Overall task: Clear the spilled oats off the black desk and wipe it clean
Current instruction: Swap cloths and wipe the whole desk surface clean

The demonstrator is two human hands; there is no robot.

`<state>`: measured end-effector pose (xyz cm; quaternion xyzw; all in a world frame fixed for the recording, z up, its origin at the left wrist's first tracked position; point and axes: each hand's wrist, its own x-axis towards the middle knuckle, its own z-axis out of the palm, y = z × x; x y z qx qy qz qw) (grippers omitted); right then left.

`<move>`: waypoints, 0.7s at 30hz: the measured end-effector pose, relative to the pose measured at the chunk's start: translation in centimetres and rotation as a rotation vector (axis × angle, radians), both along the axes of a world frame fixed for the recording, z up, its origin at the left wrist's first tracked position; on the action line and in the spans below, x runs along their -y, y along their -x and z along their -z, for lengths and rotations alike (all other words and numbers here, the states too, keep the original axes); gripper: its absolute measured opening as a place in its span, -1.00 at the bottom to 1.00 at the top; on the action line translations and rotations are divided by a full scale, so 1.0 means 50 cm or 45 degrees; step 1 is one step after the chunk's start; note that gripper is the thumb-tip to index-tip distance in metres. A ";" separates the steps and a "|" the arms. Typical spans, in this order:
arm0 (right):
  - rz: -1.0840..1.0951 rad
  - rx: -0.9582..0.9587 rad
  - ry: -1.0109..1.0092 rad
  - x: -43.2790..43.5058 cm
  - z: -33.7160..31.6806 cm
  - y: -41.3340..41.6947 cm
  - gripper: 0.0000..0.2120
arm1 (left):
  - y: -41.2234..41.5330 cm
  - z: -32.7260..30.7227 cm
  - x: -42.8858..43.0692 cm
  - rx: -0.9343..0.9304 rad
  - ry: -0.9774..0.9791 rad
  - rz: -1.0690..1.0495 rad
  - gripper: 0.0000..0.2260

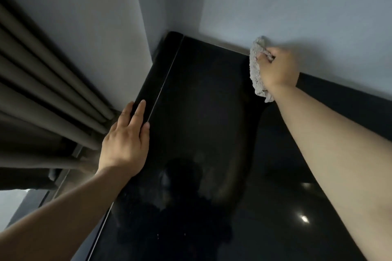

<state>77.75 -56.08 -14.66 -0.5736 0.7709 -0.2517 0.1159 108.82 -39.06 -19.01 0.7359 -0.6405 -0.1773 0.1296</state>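
Observation:
The glossy black desk (201, 112) fills the middle of the view and runs up to the wall. My right hand (277, 68) grips a grey cloth (255, 70) at the desk's far right edge, right where the desk meets the wall. My left hand (127, 140) rests flat on the desk's left edge with the fingers straight. A few tiny pale specks show on the near part of the desk; I see no clear oats.
Grey-brown curtains (42, 80) hang in folds to the left of the desk. A pale wall (275, 6) stands behind the desk and forms a corner at the far left. A window strip (12, 203) shows at the lower left.

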 end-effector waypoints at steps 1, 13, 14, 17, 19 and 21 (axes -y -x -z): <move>-0.020 -0.024 -0.046 0.013 0.012 -0.002 -0.76 | 0.000 0.001 0.002 -0.001 -0.008 -0.018 -0.53; -0.584 0.080 -0.096 -0.265 0.034 -0.130 -0.78 | 0.009 -0.013 0.002 0.014 -0.069 -0.041 -0.52; -0.597 0.161 -0.138 -0.274 0.025 -0.127 -0.80 | 0.008 -0.013 0.001 0.017 -0.071 -0.039 -0.53; -0.457 0.200 0.042 -0.223 -0.005 -0.104 -0.85 | 0.005 -0.014 0.003 0.019 -0.074 -0.045 -0.53; -0.281 0.078 0.157 -0.132 -0.011 -0.073 -0.82 | 0.007 -0.013 0.002 0.020 -0.071 -0.043 -0.53; -0.183 -0.043 0.074 -0.030 -0.001 -0.044 -0.78 | 0.006 -0.012 0.002 0.023 -0.067 -0.042 -0.53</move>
